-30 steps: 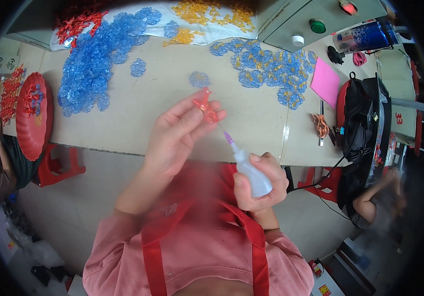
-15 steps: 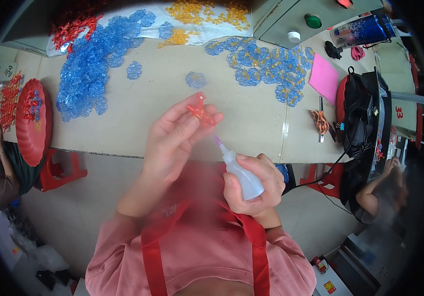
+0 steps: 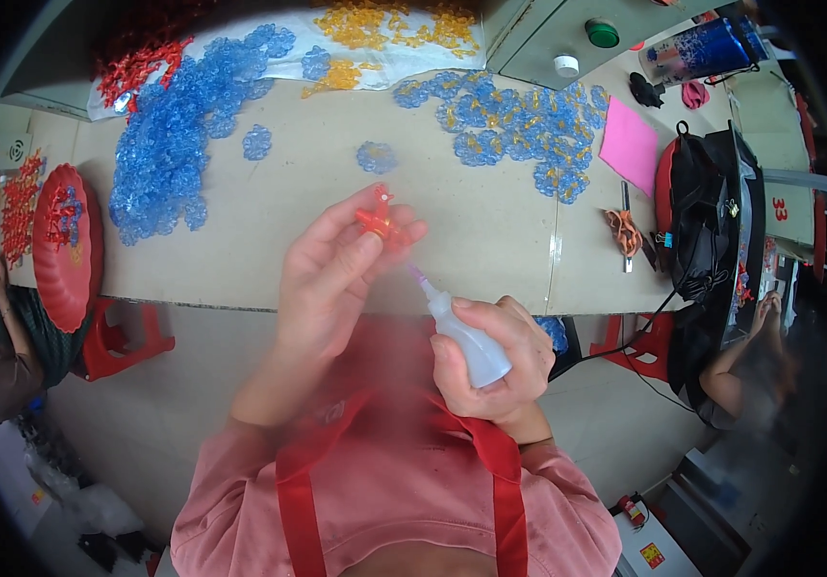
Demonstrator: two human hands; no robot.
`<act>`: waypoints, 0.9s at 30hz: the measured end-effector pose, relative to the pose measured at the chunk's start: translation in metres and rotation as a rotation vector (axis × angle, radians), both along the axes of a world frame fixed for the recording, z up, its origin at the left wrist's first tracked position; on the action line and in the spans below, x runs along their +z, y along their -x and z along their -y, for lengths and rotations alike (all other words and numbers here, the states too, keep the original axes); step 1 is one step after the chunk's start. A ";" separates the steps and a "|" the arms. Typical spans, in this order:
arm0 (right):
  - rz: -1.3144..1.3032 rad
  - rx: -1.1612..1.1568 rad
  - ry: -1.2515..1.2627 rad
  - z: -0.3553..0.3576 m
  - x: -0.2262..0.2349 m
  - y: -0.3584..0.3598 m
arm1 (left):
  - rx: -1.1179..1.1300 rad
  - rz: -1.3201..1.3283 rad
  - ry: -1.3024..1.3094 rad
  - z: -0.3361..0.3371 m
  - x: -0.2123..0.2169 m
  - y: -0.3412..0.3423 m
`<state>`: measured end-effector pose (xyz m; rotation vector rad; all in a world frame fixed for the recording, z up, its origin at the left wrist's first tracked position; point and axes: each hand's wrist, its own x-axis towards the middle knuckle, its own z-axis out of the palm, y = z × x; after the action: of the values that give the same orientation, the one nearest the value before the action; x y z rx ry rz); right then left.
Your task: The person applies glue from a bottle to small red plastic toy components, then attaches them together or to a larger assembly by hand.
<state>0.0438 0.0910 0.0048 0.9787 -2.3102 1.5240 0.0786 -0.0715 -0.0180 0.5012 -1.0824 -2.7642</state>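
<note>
Between the thumb and fingers of my left hand (image 3: 331,260) is a small glossy red plastic piece (image 3: 381,219) with several arms, held above the table's front edge. My right hand (image 3: 502,361) is wrapped round a whitish squeeze bottle (image 3: 471,341). Its thin purple tip (image 3: 417,275) points up and left, just below the red piece; haze blurs the gap, so I cannot tell whether they touch. Beyond my left hand a single clear blue flower-shaped piece (image 3: 376,157) lies on the table (image 3: 317,183).
A heap of blue pieces (image 3: 158,154) lies left. Blue pieces with yellow parts (image 3: 519,130) spread right, near a pink sheet (image 3: 630,144). Yellow pieces (image 3: 356,24) and red pieces (image 3: 139,72) lie at the back. A red tray (image 3: 67,279) stands left. People sit at both sides.
The red piece has tilted slightly in my left fingers. The bottle has shifted a little to the left, its tip still beneath the piece. The whole view has moved slightly.
</note>
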 end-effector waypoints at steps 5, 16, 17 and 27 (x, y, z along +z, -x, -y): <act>-0.006 0.007 -0.006 0.000 0.001 0.001 | -0.002 0.012 0.012 0.000 0.000 0.000; 0.006 -0.006 -0.014 0.000 0.002 -0.001 | -0.001 0.025 -0.011 0.000 0.000 -0.001; 0.004 -0.005 -0.011 0.000 0.002 -0.001 | -0.002 0.025 -0.010 0.000 0.000 0.000; 0.008 -0.005 0.014 0.001 0.003 0.000 | -0.002 0.034 -0.017 0.000 -0.001 0.000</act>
<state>0.0441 0.0895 0.0075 0.9649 -2.3018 1.5433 0.0791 -0.0720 -0.0186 0.5523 -1.0676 -2.7783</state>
